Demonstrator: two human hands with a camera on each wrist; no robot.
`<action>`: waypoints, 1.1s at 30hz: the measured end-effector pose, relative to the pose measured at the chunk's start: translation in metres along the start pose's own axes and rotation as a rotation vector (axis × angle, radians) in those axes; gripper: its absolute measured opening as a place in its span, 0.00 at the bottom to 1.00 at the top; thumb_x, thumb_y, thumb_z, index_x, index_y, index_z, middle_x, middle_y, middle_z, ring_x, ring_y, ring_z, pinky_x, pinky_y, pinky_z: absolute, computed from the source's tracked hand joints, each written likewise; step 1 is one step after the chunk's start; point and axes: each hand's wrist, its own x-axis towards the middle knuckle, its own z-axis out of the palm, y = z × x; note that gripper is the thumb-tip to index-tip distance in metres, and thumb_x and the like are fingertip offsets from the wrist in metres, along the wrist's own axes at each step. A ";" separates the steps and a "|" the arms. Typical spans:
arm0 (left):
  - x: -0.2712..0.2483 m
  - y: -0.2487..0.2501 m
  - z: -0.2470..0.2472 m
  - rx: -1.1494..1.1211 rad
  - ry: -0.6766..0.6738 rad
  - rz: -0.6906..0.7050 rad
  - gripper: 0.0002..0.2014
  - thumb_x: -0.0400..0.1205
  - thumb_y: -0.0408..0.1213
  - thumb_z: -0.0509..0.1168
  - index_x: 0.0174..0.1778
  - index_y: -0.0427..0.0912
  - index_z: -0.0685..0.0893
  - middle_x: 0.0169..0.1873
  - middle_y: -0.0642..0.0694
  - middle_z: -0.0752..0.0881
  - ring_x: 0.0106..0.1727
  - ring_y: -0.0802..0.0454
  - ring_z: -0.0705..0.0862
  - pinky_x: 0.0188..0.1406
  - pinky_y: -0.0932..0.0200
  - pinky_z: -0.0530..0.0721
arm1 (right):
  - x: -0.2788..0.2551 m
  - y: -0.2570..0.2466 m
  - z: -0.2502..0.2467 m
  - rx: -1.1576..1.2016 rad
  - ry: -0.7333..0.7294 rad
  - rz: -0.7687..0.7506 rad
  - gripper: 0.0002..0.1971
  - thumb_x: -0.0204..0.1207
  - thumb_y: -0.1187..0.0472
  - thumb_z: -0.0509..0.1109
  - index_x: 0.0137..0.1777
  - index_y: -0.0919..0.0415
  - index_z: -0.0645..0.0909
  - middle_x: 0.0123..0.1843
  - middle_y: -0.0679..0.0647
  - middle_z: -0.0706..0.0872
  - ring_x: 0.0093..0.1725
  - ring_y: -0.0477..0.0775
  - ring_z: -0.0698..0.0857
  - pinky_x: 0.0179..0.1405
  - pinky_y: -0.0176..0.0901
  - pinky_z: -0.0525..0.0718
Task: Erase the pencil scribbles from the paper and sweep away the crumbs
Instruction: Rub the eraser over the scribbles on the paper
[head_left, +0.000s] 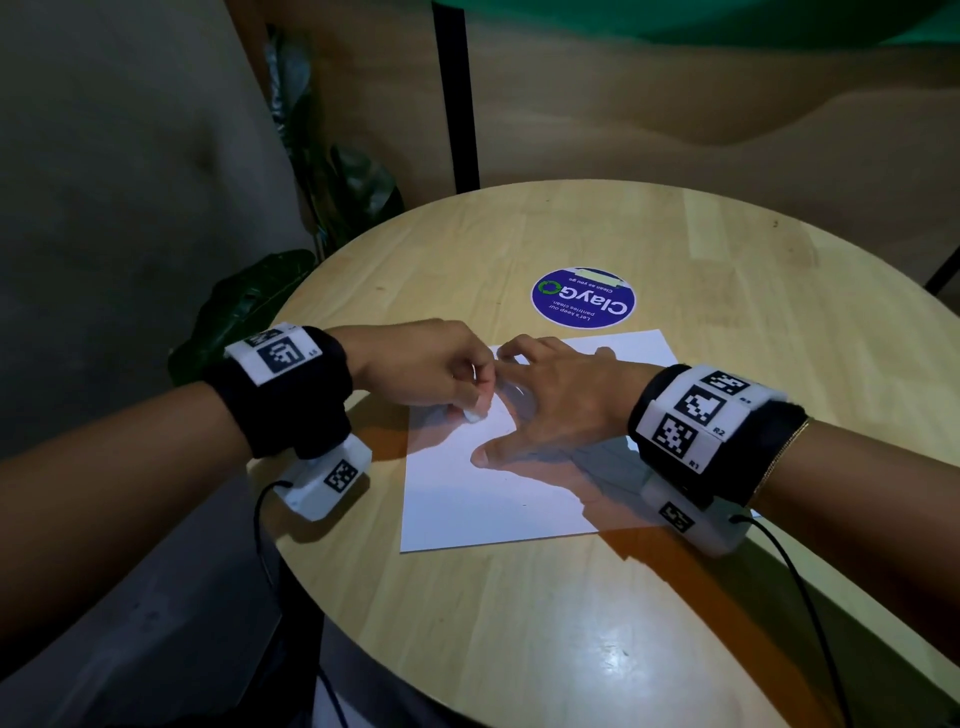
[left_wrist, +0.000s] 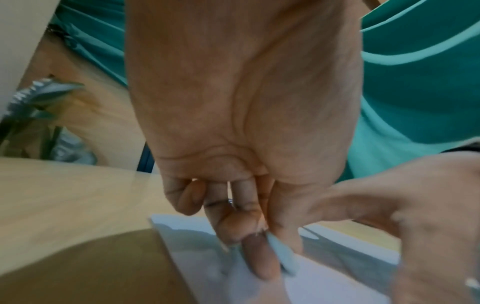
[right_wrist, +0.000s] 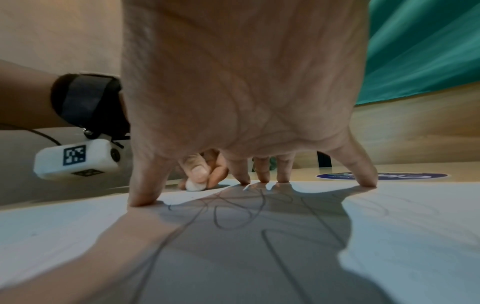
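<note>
The head view is dim, its corners and left side sinking toward black, while the table (head_left: 701, 270) is lit from above and shows a pale glare patch near its front edge. Straight lines bow outward at the edges in this wide-angle view. The right hand (head_left: 550, 400) throws a soft shadow on the paper (head_left: 493, 499) toward the viewer. The left wrist view is smeared by motion blur: the left hand (left_wrist: 241, 123), eraser (left_wrist: 283, 255) and paper edge are all soft. The right wrist view is sharper; spread fingers (right_wrist: 145, 181) cast a dark, crisp-edged shadow over the scribbles (right_wrist: 233, 214), and the near foreground goes soft.
</note>
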 end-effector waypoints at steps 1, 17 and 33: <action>0.000 -0.003 -0.002 0.023 0.032 -0.004 0.04 0.88 0.43 0.72 0.50 0.50 0.92 0.42 0.51 0.95 0.46 0.56 0.90 0.47 0.57 0.85 | 0.000 0.000 0.000 -0.001 0.000 0.002 0.50 0.69 0.15 0.67 0.89 0.32 0.58 0.88 0.41 0.58 0.89 0.52 0.56 0.75 0.79 0.70; -0.005 -0.015 -0.002 0.028 0.039 0.036 0.04 0.89 0.42 0.72 0.52 0.51 0.92 0.44 0.56 0.94 0.47 0.58 0.89 0.48 0.59 0.85 | 0.001 -0.001 -0.002 0.003 -0.018 0.017 0.52 0.69 0.16 0.68 0.89 0.36 0.59 0.87 0.41 0.57 0.88 0.52 0.56 0.75 0.79 0.71; -0.004 -0.021 -0.007 -0.035 -0.093 0.137 0.04 0.89 0.41 0.73 0.51 0.50 0.94 0.39 0.56 0.92 0.40 0.61 0.88 0.45 0.65 0.84 | 0.000 0.004 -0.024 0.036 -0.119 -0.067 0.52 0.66 0.24 0.81 0.89 0.29 0.61 0.85 0.42 0.57 0.88 0.53 0.55 0.84 0.64 0.69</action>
